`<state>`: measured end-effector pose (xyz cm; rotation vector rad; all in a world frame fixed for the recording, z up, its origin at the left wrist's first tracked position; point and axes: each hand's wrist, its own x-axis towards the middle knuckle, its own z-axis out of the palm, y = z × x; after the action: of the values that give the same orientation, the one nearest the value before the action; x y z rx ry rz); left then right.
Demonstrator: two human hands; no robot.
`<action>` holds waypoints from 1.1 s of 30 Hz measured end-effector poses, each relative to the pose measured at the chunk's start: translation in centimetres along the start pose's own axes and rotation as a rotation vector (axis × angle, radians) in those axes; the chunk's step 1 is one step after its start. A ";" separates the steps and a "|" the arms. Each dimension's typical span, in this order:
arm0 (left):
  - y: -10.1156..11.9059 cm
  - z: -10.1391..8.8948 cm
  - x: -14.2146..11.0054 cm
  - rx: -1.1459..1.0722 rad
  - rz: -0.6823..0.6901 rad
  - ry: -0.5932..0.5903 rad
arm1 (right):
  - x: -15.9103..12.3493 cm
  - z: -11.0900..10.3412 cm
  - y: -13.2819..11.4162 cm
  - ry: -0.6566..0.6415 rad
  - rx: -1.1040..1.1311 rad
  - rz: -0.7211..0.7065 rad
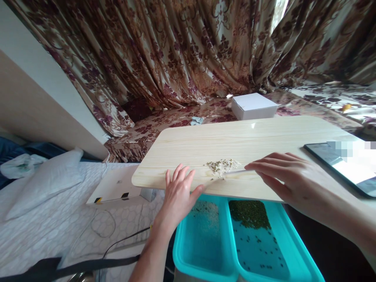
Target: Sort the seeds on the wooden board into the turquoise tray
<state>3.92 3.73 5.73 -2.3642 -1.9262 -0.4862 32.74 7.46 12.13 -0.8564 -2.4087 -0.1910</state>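
Observation:
A small heap of white grains mixed with green beans (221, 167) lies near the front of the pale wooden tabletop (249, 135). My right hand (279, 174), fingers closed together, grips a thin, pale, straight tool (235, 171) whose far end touches the heap's near side. I cannot tell the tool's exact kind. To the left of the heap, my left hand (180, 188) rests open on the table edge with its fingers spread. Below the edge stand two turquoise bins: the left bin (202, 256) has white grains at its far end, the right bin (296, 243) green beans.
A tablet (342, 166) lies on the table at the right. Behind the table is a white box (254, 105) in front of patterned curtains (182, 51). On the left are a bed with a pillow (47, 184), a white carton (117, 186) and loose cables.

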 end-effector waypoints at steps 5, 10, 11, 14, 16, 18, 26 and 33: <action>-1.1 -0.3 -2.8 0.044 -0.008 0.036 | -0.3 -0.2 -0.3 -0.012 0.052 -0.010; -1.6 0.4 -4.2 0.054 -0.034 0.009 | -1.1 0.1 0.0 -0.044 0.105 0.043; -1.6 0.6 -4.2 0.055 -0.039 0.006 | -1.3 0.1 0.1 -0.044 0.097 0.056; -1.6 0.7 -4.3 0.055 -0.047 0.008 | -1.2 0.0 0.5 -0.026 0.030 0.095; -1.6 0.7 -4.3 0.049 -0.045 0.013 | -1.0 -0.1 0.6 -0.001 0.008 0.105; -1.6 0.6 -4.2 0.043 -0.042 0.014 | -0.7 0.0 0.7 0.011 0.017 0.091; -1.5 0.5 -4.2 0.042 -0.044 0.007 | -0.7 0.1 0.6 -0.055 0.055 0.056; -1.6 0.5 -4.2 0.049 -0.040 0.009 | 0.7 -0.3 -0.5 -0.005 0.061 -0.014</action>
<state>1.75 0.22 3.81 -2.2946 -1.9612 -0.4451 32.14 7.39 12.78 -0.8135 -2.4129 -0.1208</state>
